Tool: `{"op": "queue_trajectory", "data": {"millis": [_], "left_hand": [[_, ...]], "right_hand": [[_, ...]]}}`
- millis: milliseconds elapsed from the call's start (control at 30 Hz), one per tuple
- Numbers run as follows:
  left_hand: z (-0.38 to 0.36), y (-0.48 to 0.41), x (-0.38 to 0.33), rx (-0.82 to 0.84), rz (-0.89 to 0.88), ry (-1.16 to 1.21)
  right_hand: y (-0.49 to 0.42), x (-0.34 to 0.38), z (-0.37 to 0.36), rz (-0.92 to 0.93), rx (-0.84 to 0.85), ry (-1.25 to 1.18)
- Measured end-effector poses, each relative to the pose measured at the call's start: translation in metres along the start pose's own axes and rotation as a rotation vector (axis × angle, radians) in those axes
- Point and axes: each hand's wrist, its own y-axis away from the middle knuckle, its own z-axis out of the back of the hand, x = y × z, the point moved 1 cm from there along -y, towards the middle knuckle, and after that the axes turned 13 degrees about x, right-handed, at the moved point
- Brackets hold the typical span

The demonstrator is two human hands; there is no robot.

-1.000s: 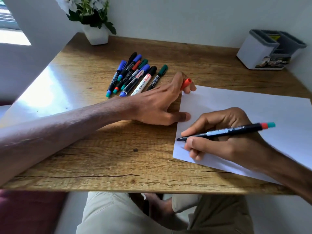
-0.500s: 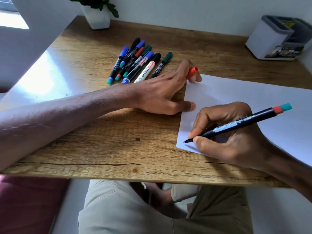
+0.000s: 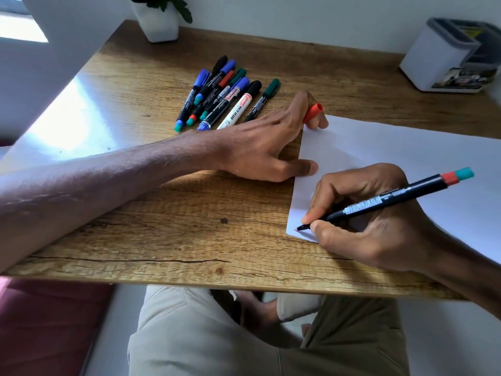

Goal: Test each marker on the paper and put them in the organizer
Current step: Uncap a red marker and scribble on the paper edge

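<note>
A white sheet of paper (image 3: 393, 156) lies on the right half of the wooden desk (image 3: 162, 218). My right hand (image 3: 374, 221) grips a black marker (image 3: 385, 200) with a red and teal end, its tip touching the paper's near left corner beside a small red mark. My left hand (image 3: 260, 150) rests on the desk, thumb pressing the paper's left edge, fingers holding a red marker cap (image 3: 313, 112). Several capped markers (image 3: 225, 93) lie in a bunch behind my left hand. The white organizer (image 3: 433, 58) with a grey rim stands at the far right.
A white plant pot (image 3: 158, 23) sits at the desk's far edge. A white wall panel borders the desk on the left. My legs show below the near edge, and a dark red cushion (image 3: 48, 327) lies at the lower left.
My right hand has tilted the marker down and brought its tip onto the paper's near left corner, where a small red mark now shows. My left hand has kept its place.
</note>
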Motion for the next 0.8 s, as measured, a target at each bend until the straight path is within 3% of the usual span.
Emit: {"op": "queue_trajectory", "data": {"millis": [800], "left_hand": [[0.0,-0.0013,-0.0005,0.015,-0.008,0.006]], "right_hand": [[0.0012,-0.0013,0.002,-0.032,-0.032,0.019]]}}
